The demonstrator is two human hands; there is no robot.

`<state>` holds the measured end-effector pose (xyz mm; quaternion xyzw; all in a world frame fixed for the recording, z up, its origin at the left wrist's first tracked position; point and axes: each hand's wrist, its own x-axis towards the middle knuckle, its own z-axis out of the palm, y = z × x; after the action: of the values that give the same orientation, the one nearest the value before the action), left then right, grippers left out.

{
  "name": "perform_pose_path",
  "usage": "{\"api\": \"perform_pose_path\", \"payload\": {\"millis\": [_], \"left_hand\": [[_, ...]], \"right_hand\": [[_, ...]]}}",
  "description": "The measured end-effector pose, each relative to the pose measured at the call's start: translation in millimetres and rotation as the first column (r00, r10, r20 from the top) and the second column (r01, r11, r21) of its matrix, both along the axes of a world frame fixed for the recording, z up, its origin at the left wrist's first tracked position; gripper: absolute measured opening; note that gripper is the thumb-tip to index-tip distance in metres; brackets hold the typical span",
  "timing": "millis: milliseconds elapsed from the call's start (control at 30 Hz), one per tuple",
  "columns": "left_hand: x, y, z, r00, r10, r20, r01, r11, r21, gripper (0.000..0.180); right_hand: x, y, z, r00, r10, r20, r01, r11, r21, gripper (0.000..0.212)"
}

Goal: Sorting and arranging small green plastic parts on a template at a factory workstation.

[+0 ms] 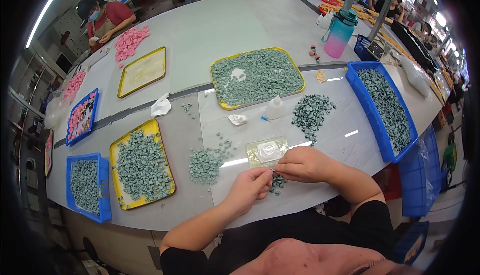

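My left hand (pixel 251 189) and my right hand (pixel 306 164) meet at the fingertips above the near edge of the table. Both are closed in a pinch on what looks like a small green piece (pixel 273 170), mostly hidden by the fingers. Just under them lie several loose dark green pieces (pixel 276 184). Beyond my fingers rests a pale green rectangular pad (pixel 254 158) carrying a clear, roundish dish (pixel 269 150). A heap of light green pieces (pixel 205 166) spreads to the left of my left hand. Past my right hand sits a pile of darker, glossy green pieces (pixel 311 112).
A yellow-rimmed tray (pixel 260 106) of green pieces stands ahead, with a white squeeze bottle (pixel 275 108) before it. At left are another yellow tray (pixel 172 185) and a blue bin (pixel 106 195); at right, a blue bin (pixel 387 147) and a teal-pink bottle (pixel 342 34). A masked co-worker (pixel 112 17) sits far left.
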<state>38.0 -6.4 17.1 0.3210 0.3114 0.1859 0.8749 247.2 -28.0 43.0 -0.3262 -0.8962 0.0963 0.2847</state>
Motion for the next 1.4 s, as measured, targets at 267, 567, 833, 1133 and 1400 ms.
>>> {"api": "perform_pose_path", "payload": {"millis": [267, 567, 833, 1133, 1400], "left_hand": [[-4, 1, -1, 0.999, -0.044, -0.002, 0.044, 0.999, 0.0, 0.019], [-10, 3, 7, 0.999, -0.026, -0.027, 0.027, 1.0, 0.015, 0.018], [-7, 1, 2, 0.999, -0.015, -0.031, 0.016, 1.0, 0.022, 0.018], [-7, -6, 4, 0.999, 0.006, -0.042, -0.004, 0.999, 0.038, 0.017], [-5, -8, 5, 0.999, 0.011, -0.041, -0.01, 1.0, 0.024, 0.016]], "right_hand": [[0, 2, -2, 0.999, 0.028, -0.033, -0.028, 1.0, -0.005, 0.028], [-7, 4, 3, 0.998, 0.052, -0.033, -0.052, 0.999, 0.01, 0.028], [-7, 1, -2, 1.0, 0.009, -0.005, -0.009, 0.999, 0.04, 0.027], [-9, -6, -1, 1.0, -0.01, 0.018, 0.008, 0.997, 0.073, 0.026], [-6, -8, -1, 0.999, -0.012, 0.045, 0.009, 0.997, 0.077, 0.025]]}}
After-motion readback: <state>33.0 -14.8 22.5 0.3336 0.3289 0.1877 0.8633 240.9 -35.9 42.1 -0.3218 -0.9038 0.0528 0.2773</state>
